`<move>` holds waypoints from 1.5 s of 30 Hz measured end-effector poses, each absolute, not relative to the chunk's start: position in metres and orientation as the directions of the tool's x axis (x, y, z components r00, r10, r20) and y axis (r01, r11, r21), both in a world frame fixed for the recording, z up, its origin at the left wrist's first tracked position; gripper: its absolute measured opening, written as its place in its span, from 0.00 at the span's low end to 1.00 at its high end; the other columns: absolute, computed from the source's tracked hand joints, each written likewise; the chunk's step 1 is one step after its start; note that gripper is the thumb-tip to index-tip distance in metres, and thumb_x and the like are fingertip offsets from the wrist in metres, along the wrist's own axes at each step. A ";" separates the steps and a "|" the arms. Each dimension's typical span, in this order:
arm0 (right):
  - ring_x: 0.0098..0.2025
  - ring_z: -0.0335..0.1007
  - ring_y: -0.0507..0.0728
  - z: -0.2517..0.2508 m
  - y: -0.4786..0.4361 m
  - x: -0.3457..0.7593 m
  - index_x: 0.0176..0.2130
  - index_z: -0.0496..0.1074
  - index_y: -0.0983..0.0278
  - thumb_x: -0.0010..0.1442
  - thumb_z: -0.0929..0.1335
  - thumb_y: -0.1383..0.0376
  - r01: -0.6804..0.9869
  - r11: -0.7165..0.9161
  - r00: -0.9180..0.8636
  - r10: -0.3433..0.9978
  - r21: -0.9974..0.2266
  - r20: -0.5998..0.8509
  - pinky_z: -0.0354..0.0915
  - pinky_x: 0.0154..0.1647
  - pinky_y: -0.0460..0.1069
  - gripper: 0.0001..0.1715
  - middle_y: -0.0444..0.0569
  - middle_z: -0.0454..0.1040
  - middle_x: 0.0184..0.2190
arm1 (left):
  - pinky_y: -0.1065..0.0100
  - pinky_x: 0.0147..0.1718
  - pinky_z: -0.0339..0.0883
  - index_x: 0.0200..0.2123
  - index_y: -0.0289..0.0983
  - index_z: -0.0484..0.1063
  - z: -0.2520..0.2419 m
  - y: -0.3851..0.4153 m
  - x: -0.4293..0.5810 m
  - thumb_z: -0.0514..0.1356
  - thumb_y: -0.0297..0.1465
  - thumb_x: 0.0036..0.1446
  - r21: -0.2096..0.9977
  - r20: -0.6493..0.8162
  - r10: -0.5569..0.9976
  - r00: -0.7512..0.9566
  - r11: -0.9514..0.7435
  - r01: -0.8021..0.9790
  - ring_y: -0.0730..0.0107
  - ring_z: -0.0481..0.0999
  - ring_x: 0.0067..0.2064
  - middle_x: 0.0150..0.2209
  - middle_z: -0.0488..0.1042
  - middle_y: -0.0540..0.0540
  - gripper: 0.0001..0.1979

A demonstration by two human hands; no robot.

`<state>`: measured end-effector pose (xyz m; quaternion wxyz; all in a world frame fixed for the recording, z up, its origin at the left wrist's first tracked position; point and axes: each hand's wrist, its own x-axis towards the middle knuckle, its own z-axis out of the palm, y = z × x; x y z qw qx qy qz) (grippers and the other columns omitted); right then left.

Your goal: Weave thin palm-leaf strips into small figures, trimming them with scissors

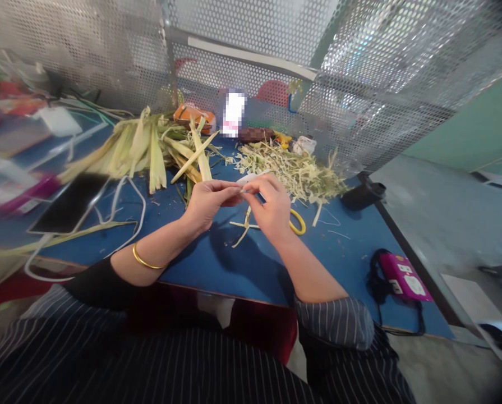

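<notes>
My left hand (208,203) and my right hand (271,206) meet above the middle of the blue table, fingertips pinched together. Whatever lies between the fingertips is too small and too covered to make out. A white rounded thing (246,178) shows just behind the fingers, partly hidden by them. Under my hands lie thin pale husk strips (245,226). A yellow ring-shaped handle (298,223) sticks out beside my right hand, the rest of it hidden. Beyond my left hand is a heap of long pale-green husk leaves (137,147); a pile of shredded husk (286,167) lies behind my right hand.
Left on the table (242,272) are a dark-screened phone (72,203) and a white cable (142,209). A lit screen (234,112) stands at the back against a perforated metal panel (251,25). A black cylinder (363,196) and a magenta box (405,276) with black cord sit right.
</notes>
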<state>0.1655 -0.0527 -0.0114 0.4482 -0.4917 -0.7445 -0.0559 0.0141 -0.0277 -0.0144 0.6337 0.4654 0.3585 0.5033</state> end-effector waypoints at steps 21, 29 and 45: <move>0.34 0.67 0.53 -0.012 -0.053 0.163 0.29 0.70 0.61 0.57 0.66 0.66 0.694 0.465 0.002 0.763 -0.550 0.647 0.62 0.39 0.50 0.06 0.44 0.71 0.30 | 0.68 0.37 0.70 0.32 0.33 0.78 -0.016 -0.029 0.017 0.67 0.33 0.42 0.958 0.072 0.969 0.237 0.000 -0.288 0.71 0.76 0.31 0.30 0.78 0.44 0.12; 0.29 0.66 0.51 -0.014 -0.052 0.159 0.29 0.69 0.63 0.54 0.67 0.67 0.589 0.399 0.099 0.827 -0.703 0.553 0.64 0.35 0.48 0.02 0.43 0.72 0.27 | 0.68 0.35 0.70 0.30 0.33 0.77 -0.017 -0.028 0.018 0.65 0.33 0.44 0.969 0.060 0.975 0.213 -0.006 -0.246 0.71 0.76 0.30 0.27 0.77 0.45 0.10; 0.37 0.68 0.53 -0.016 -0.053 0.162 0.34 0.71 0.60 0.59 0.65 0.66 0.759 0.497 -0.080 0.713 -0.422 0.696 0.60 0.43 0.51 0.04 0.44 0.74 0.33 | 0.68 0.36 0.69 0.34 0.32 0.72 -0.018 -0.025 0.016 0.66 0.31 0.42 0.940 0.004 0.972 0.234 0.076 -0.333 0.71 0.77 0.29 0.27 0.77 0.46 0.14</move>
